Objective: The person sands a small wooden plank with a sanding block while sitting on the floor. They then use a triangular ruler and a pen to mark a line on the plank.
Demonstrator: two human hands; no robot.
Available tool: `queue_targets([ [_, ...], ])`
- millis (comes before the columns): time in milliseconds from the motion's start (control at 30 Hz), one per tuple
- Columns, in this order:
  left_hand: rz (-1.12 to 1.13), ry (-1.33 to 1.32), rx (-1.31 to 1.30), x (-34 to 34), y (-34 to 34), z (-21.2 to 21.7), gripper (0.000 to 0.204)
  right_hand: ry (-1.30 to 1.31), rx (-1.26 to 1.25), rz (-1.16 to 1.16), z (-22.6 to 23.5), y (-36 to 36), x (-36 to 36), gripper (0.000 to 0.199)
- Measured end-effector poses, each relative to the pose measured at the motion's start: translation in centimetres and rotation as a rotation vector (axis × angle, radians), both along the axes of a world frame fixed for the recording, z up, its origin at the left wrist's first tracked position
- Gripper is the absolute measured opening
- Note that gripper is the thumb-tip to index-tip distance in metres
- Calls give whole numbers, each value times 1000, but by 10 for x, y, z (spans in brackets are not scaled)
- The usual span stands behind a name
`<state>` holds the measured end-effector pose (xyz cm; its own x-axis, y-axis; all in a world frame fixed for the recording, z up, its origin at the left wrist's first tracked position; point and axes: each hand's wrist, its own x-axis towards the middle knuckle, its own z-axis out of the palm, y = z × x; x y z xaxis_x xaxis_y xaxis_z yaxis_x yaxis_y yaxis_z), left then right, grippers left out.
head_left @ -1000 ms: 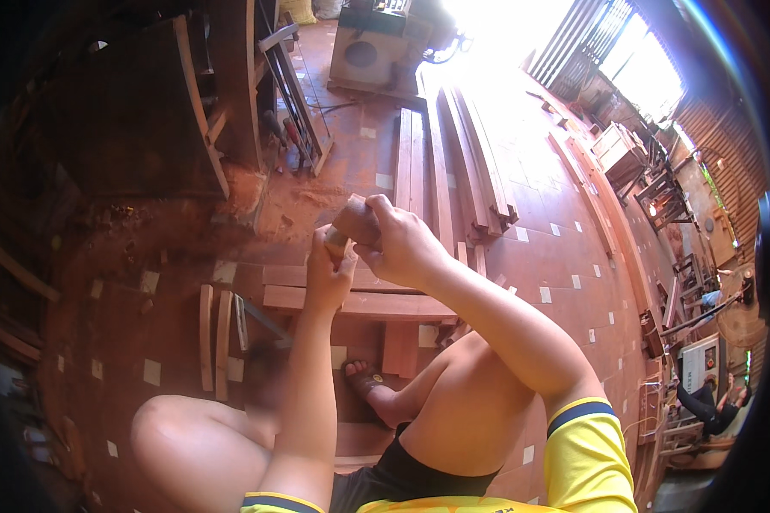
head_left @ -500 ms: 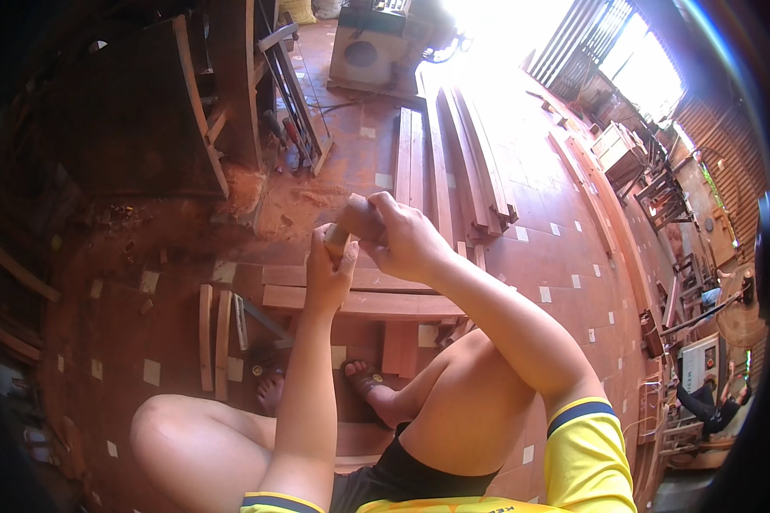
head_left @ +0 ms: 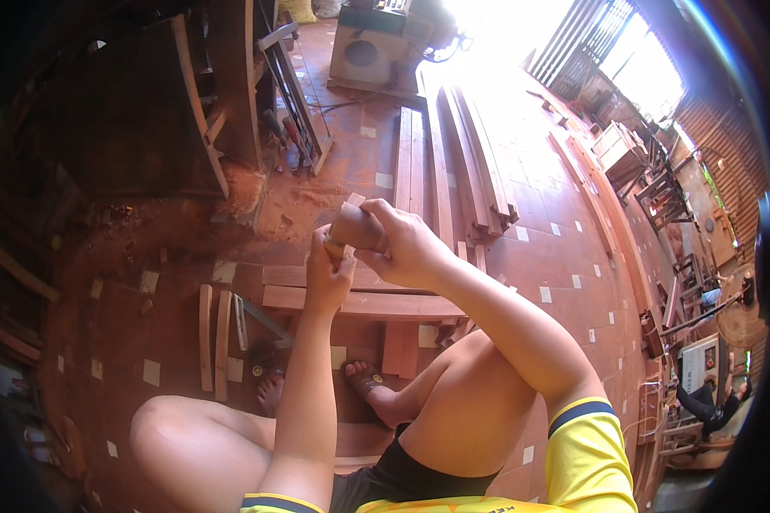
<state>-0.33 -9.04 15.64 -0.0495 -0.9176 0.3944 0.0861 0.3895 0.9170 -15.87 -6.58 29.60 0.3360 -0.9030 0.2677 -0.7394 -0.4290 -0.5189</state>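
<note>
Above the wooden bars, my hands are close together at the middle of the view. My right hand [head_left: 412, 248] is closed around a curved brown sheet that looks like sandpaper [head_left: 357, 227], its thumb and fingers pinching the sheet's edges. The sheet lies wrapped over a small piece of wood [head_left: 337, 250]. That wood is gripped by my left hand [head_left: 325, 278], fingers curled around it from below and left. Most of the wood is hidden by the sheet and my fingers, so its full shape cannot be made out.
Two wooden bars [head_left: 359, 303] lie crosswise just beyond my feet. Shorter strips [head_left: 222, 342] rest on the tiled floor at left. Long planks [head_left: 466, 162] run away ahead. A machine [head_left: 368, 56] stands at the back, a frame saw [head_left: 295, 94] nearby. At far right sits another person [head_left: 714, 409].
My right hand has slid the brown sheet slightly left and down over the wood, covering more of it. My left hand stays nearly in place.
</note>
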Motion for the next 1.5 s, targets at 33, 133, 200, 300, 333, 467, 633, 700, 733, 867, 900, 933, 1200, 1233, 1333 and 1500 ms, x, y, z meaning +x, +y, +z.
queue_targets([
  [33,2,14,-6,-2,-1,2,37,17,-39,-10,-2,-1,-1,60],
  [133,-12,20,18,-2,0,0,39,-25,-21,-58,-7,1,1,59],
  [200,-18,5,18,1,0,-3,39,-20,18,20,0,4,3,59],
  [300,-16,0,-15,2,-1,-4,39,1,2,15,-3,1,2,59],
  [333,-15,20,-19,-1,-1,-2,39,13,-16,-10,-6,0,1,59],
  [467,-6,-13,-19,1,0,-2,38,-14,-11,-8,-7,0,0,59],
  [633,-34,40,19,-3,2,1,37,23,-15,-43,-2,1,-4,60],
  [700,-39,47,17,-4,1,-1,37,5,-35,-40,-5,2,-2,60],
  [733,-33,26,12,-1,0,-6,38,-5,-45,-38,-5,2,-1,60],
  [867,-13,-20,-2,0,0,-7,43,4,17,33,-1,4,1,60],
  [900,-17,-9,13,-1,0,-6,44,3,0,20,-2,4,0,59],
  [933,-21,1,28,-3,-1,-4,45,2,-17,8,-4,5,0,59],
  [1200,-11,-14,4,1,-1,-8,44,-37,45,25,1,5,3,59],
  [1233,-21,-12,12,2,-2,-7,44,-24,22,30,1,5,2,59],
  [1333,-30,-31,38,2,-1,-3,44,14,-21,-8,-2,3,1,58],
  [1500,-79,95,21,-8,2,-4,43,11,-109,-31,-8,-2,-5,58],
])
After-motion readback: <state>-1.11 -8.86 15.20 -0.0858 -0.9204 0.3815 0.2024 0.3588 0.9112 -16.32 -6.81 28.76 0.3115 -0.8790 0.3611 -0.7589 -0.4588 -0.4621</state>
